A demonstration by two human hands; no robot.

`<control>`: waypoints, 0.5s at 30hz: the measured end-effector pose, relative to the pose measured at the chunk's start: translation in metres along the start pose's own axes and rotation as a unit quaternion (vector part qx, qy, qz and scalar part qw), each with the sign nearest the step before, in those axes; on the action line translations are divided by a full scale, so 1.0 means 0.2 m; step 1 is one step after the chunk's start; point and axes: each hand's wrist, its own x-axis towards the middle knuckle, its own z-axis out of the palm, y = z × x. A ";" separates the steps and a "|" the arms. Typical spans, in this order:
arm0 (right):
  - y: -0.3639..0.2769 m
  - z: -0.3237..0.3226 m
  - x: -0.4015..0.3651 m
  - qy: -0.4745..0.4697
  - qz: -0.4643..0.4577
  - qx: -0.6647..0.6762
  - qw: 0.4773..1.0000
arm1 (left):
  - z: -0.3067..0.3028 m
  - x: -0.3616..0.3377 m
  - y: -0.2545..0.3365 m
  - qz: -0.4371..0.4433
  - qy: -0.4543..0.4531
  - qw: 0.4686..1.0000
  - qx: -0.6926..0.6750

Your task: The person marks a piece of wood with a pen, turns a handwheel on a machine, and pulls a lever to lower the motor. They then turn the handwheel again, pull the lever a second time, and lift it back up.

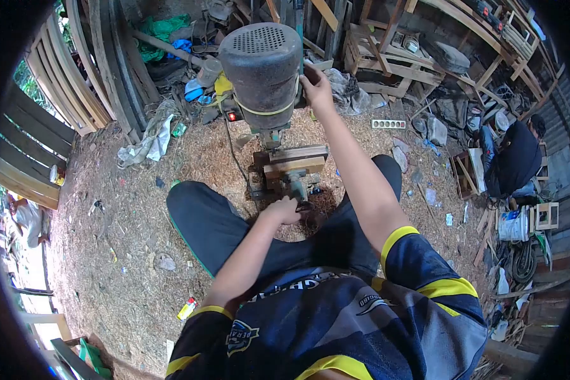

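A drill press with a round grey motor housing [260,73] stands in front of me on a sawdust floor. Under it, a wooden block [296,159] lies clamped in a metal vise [285,180]. My left hand [284,210] is low by the vise, fingers closed around its handle at the front. My right hand [316,85] reaches up and grips the feed lever at the right side of the motor housing. I sit astride the machine, dark trousers on both sides.
Wooden frames and crates [386,57] are stacked behind the machine. Planks [76,69] lean at the left. A person in dark clothes [516,158] sits at the right among scraps. A white power strip [388,124] lies on the sawdust.
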 end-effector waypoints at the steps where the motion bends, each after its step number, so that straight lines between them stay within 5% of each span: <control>1: -0.01 -0.01 -0.02 -0.002 -0.006 0.029 1.000 | -0.13 -0.09 0.02 0.026 -0.043 0.999 0.019; 4: -0.02 -0.04 -0.09 -0.038 0.023 0.077 0.996 | -0.40 -0.21 0.01 0.090 -0.129 0.985 0.070; 7: 0.02 -0.06 -0.18 0.011 0.017 0.033 0.999 | -0.42 -0.11 -0.19 0.128 -0.026 0.985 0.113; 10: 0.14 -0.17 -0.46 0.141 0.011 -0.052 0.989 | -0.39 -0.03 -0.32 0.062 0.015 0.988 0.140; 13: 0.59 -0.43 -1.00 0.261 0.062 -0.154 0.951 | -0.39 0.06 -0.35 -0.020 -0.149 0.973 0.177; 15: 0.59 -0.44 -1.27 0.267 0.227 -0.425 0.835 | -0.39 0.09 -0.34 0.024 -0.123 0.982 0.143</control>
